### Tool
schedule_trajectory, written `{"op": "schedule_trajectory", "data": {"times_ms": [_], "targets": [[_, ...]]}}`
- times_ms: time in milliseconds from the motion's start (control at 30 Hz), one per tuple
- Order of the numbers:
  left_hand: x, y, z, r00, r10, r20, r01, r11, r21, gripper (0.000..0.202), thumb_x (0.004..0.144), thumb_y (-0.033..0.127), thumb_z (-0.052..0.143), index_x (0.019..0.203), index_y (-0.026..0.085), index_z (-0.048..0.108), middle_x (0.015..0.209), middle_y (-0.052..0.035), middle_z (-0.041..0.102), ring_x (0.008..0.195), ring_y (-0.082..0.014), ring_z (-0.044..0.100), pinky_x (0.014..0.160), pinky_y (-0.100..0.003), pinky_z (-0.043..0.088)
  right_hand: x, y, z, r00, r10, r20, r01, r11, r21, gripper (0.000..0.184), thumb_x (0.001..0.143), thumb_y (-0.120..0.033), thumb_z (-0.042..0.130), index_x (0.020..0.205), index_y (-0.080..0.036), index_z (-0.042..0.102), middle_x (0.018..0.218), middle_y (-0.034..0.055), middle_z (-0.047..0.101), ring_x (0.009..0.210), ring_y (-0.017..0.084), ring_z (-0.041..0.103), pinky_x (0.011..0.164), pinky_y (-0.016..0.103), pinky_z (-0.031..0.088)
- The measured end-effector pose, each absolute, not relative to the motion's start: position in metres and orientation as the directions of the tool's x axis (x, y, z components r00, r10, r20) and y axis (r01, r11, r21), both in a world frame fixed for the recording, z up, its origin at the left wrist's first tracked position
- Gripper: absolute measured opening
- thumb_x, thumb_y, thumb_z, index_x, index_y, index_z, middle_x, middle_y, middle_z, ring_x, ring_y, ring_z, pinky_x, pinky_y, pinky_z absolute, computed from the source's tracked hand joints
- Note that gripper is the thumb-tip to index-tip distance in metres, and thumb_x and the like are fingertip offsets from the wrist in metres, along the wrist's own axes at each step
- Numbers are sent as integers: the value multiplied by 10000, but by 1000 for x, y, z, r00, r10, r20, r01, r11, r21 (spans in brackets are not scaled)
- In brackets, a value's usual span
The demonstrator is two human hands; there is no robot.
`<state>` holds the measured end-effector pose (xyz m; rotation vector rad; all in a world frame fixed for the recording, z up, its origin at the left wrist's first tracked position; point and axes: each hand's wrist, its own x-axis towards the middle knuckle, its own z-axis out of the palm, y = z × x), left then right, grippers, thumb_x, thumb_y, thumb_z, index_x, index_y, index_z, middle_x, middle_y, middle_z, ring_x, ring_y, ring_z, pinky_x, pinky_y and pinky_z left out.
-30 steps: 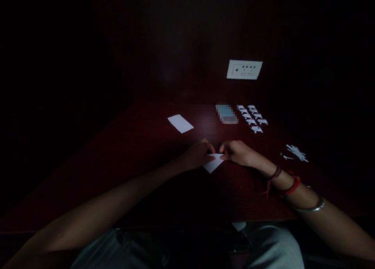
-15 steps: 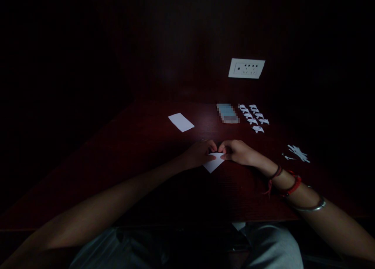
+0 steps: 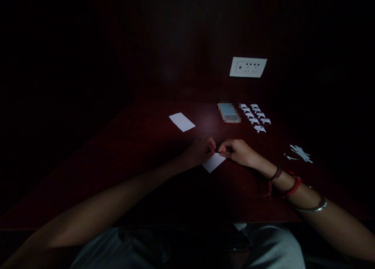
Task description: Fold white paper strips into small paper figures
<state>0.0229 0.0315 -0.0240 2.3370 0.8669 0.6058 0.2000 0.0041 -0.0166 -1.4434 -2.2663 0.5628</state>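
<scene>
A small white sheet of paper point(image 3: 213, 164) lies on the dark red table, one corner pointing toward me. At its far edge my left hand point(image 3: 202, 150) is closed, thumb and fingers pinching the paper's left side. Just to the right, my right hand point(image 3: 236, 151) pinches the same edge, its thumb on the paper. A narrow gap separates the two sets of fingertips. The far part of the sheet is hidden behind the fingers.
Beyond my hands lies a flat white sheet point(image 3: 182, 122). A phone point(image 3: 229, 113) rests farther right, beside several folded white paper pieces point(image 3: 254, 120). Thin white paper strips point(image 3: 301, 153) are piled at the right. A socket panel point(image 3: 248, 67) is on the wall.
My thumbs have moved up from the middle of the paper to its far edge, so more of the white surface shows. The view has shifted slightly.
</scene>
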Motion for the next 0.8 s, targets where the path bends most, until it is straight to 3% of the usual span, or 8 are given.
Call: {"op": "schedule_trajectory", "data": {"times_ms": [300,433,600,800], "targets": [[20,36,-25,751,595,286,370,-738,565,112,753,115,396,831,156,465,735,8,504,653,-91,459,584,-210,346,197,3,-17,-433,893,123,736,429,-524,84,696,-165,524,716,-155,606,746,22,596,669,103,523,632,222,378],[10,43,-19,753,585,301,391,-765,512,137,751,193,463,876,159,507,810,-12,493,733,-114,458,629,-224,358,197,2,-16,-401,911,99,760,391,-520,118,679,-189,553,780,-162,606,721,10,590,648,101,520,613,217,373],[6,46,-23,781,584,222,426,-757,496,235,698,322,570,875,169,551,837,-23,494,786,-143,457,673,-248,361,198,0,-15,-368,929,44,791,338,-510,99,683,-178,529,747,-169,605,670,-2,591,602,94,517,562,206,357],[12,43,-24,792,579,191,412,-739,533,120,709,258,557,759,153,587,811,-27,493,786,-140,463,679,-245,358,197,0,-15,-386,922,42,785,352,-511,94,693,-164,505,718,-166,595,692,4,583,619,93,513,569,205,359]]}}
